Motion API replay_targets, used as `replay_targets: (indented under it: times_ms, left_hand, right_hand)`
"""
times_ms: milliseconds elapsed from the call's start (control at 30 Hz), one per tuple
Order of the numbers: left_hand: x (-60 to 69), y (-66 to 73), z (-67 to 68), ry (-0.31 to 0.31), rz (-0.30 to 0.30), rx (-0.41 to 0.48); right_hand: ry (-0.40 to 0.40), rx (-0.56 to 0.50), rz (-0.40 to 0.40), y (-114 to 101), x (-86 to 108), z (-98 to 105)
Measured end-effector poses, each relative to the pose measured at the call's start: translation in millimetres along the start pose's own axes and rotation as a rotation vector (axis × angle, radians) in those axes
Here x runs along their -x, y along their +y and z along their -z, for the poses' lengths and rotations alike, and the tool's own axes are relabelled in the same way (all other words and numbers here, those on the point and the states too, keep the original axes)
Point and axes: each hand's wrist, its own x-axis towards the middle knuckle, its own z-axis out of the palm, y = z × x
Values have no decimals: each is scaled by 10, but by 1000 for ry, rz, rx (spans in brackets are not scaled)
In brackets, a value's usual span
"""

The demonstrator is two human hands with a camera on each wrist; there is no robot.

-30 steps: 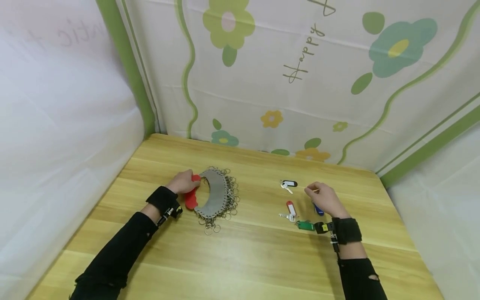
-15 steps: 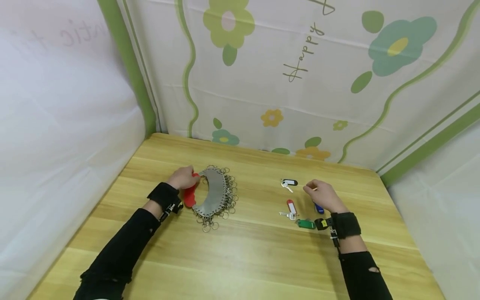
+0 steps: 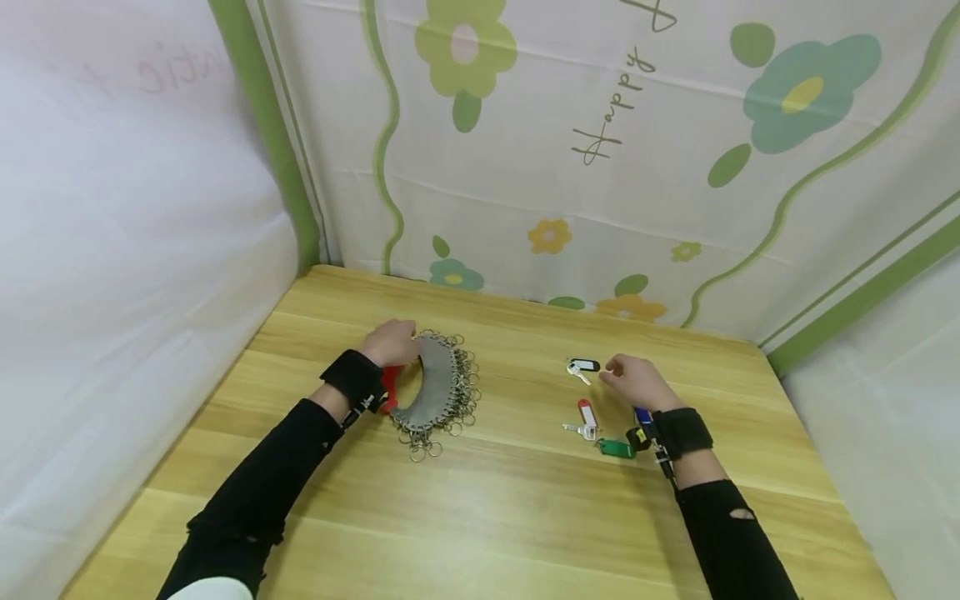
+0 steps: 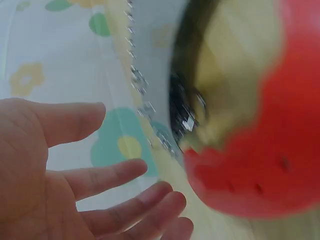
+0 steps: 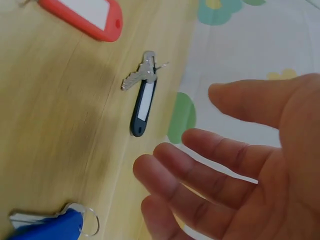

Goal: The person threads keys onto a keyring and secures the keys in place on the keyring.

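Observation:
A crescent-shaped grey metal plate [image 3: 433, 385], edged with small metal rings, lies on the table with its red handle [image 4: 295, 165] to the left. My left hand [image 3: 390, 343] hovers over the handle's upper end. In the left wrist view its fingers are spread and hold nothing. My right hand [image 3: 637, 382] is just right of a key [image 5: 140, 75] with a black key tag [image 5: 144, 107]. Its fingers are loosely bent, apart from the tag, with nothing between them. A blue key tag [image 5: 55, 227] lies below that hand, partly covered by it in the head view.
A red key tag [image 3: 587, 413] with a key and a green key tag [image 3: 617, 449] lie on the wooden table [image 3: 465, 525] near the right wrist. White flowered cloth [image 3: 495, 167] rises behind the table and along both sides.
My left hand has let go of the red handle and shifted up and to the right. The right hand has moved slightly left, closer to the black key tag.

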Motion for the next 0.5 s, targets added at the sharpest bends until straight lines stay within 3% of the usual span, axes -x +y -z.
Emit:
replay_targets:
  times_ms: [233, 500]
  left_hand:
    - [-147, 293, -183, 10, -107, -70]
    - [-191, 484, -346, -121, -312, -218]
  right_hand:
    - [-13, 88, 36, -23, -244, -77]
    - [-50, 57, 60, -32, -427, -202]
